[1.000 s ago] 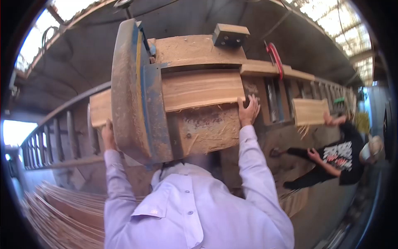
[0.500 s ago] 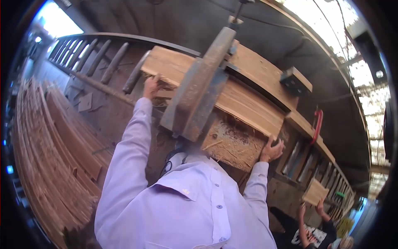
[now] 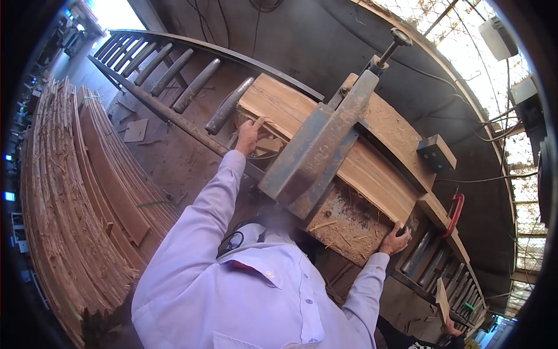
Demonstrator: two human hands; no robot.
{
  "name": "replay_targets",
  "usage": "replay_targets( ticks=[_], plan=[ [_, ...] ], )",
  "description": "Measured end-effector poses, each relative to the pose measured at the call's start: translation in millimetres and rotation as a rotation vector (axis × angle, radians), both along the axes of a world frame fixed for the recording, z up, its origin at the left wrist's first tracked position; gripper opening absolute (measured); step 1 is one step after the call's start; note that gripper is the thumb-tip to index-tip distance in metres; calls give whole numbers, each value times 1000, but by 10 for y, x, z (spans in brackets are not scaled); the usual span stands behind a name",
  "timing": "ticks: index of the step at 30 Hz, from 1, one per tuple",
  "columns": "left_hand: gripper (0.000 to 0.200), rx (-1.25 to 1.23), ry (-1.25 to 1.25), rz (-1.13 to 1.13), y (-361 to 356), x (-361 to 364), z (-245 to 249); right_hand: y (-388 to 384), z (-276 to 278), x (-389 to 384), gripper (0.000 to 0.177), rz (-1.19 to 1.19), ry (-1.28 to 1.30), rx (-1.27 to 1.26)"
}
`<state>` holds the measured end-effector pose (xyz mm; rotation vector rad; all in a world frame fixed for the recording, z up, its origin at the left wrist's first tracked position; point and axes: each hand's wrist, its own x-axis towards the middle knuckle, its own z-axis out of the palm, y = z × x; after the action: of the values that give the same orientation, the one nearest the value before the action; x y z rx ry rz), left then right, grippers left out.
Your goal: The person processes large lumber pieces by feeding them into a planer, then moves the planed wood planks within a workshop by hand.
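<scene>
A thick wooden board (image 3: 378, 174) lies lengthwise through the machine, passing under its blue-grey metal arm (image 3: 319, 160). My left hand (image 3: 249, 136) is closed at the near edge of the board's left end, fingertips on the wood. At the opposite end, my right hand (image 3: 396, 239) has its fingers curled against the near right corner of the board. Wood chips and shavings cover the machine's table (image 3: 349, 227) between my hands. A dark fence runs along the board's far side.
Roller conveyors (image 3: 195, 84) extend to both sides of the machine. Long stacked planks (image 3: 64, 198) lie on the floor at left. A red clamp (image 3: 455, 215) grips a wooden rail at right. Beyond it, a co-worker's hand (image 3: 450, 330) holds a piece of wood (image 3: 443, 301).
My view has shifted, so the machine appears farther right and lower. Both my hands stay at the board's ends. The co-worker's wood has turned nearly edge-on.
</scene>
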<state>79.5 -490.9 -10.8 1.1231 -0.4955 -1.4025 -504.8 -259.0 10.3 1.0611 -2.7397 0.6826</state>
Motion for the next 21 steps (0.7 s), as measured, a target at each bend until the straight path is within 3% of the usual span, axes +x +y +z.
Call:
replay_targets(
  ticks=[5,11,13,17,19,21],
  plan=[
    [21,39,53,77,194,302,-129,-3,47,59,80,22,12,-27],
    [23,-24,-157,341,825,1013,486,1,-5,-22,83,18,-12,-1],
    [26,-68,-59,467,1205,1443,463,-5,-55,-56,84,11,-9,29],
    [24,-58,154,853,2170,2303,8,15,22,6,82,17,-74,-6],
    [26,47,88,933,2779,2623,-428,-33,26,-6,81,-12,-157,-39],
    [34,263,-61,999,3238,2614,-779,-50,60,169,78,-47,-358,-343]
  ],
)
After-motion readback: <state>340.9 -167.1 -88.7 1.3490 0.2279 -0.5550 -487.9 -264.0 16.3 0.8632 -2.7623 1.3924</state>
